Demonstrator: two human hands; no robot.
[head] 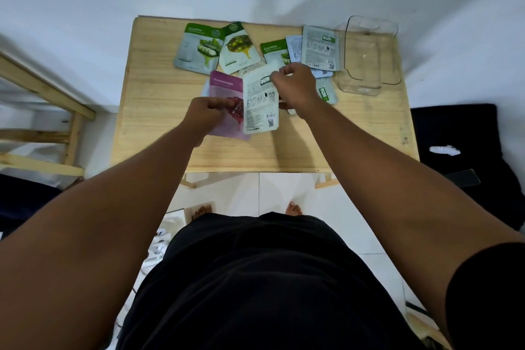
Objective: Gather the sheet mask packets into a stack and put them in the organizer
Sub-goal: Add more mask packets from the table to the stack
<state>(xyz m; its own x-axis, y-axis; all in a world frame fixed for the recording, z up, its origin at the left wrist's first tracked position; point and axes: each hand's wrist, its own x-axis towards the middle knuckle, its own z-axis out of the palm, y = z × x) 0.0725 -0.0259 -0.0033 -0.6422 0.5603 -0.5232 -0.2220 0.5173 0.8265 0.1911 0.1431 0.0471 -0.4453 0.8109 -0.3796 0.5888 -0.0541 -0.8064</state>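
Both forearms reach over the wooden desk [159, 111]. Left hand [208, 111] grips a purple packet [225, 85]; right hand [295, 88] pinches the top of a white packet [260, 105] lying back-up beside it. More sheet mask packets [199, 47] lie scattered behind, and the clear organizer [369, 57] sits at the far right corner.

A single wide-angle view is taken from the person's head, aimed steeply down; the pale wooden table [170, 133] is framed in the upper centre, fairly near.
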